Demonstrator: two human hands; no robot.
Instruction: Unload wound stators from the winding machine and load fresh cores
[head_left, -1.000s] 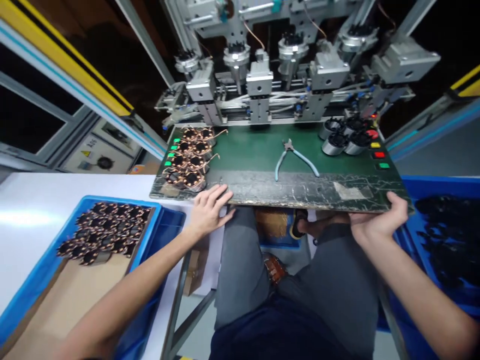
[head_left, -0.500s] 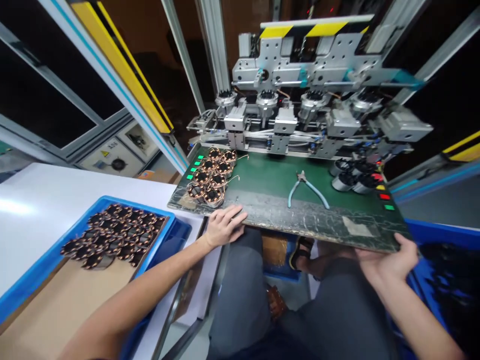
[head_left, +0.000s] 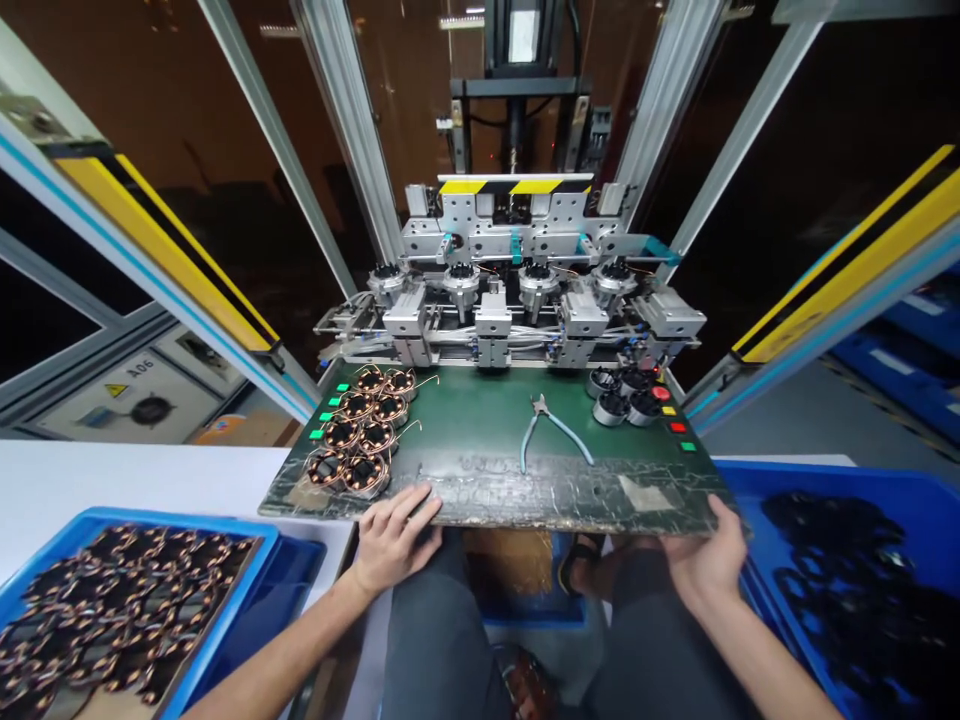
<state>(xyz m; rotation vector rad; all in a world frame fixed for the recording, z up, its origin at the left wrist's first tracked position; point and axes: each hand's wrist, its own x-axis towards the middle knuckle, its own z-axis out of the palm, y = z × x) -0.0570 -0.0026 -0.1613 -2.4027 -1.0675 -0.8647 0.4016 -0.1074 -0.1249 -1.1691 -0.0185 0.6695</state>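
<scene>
My left hand (head_left: 391,537) lies with fingers spread flat on the near edge of the green work board (head_left: 487,425), just in front of a cluster of several copper-wound stators (head_left: 361,433). My right hand (head_left: 705,560) curls around the board's near right corner, thumb on top and fingers underneath. Blue-handled pliers (head_left: 549,433) lie in the middle of the board. Several unwound metal stator cores (head_left: 622,397) stand at the board's far right.
A winding machine with several spindle heads (head_left: 499,300) stands behind the board. Green buttons (head_left: 326,410) line the left edge, coloured buttons (head_left: 675,420) the right. A blue tray of wound stators (head_left: 135,600) sits at left, a blue bin of dark parts (head_left: 847,580) at right. My knees are under the board.
The camera has tilted up, showing more of the machine and frame. Both hands stay on the board's near edge, left flat, right gripping the corner.
</scene>
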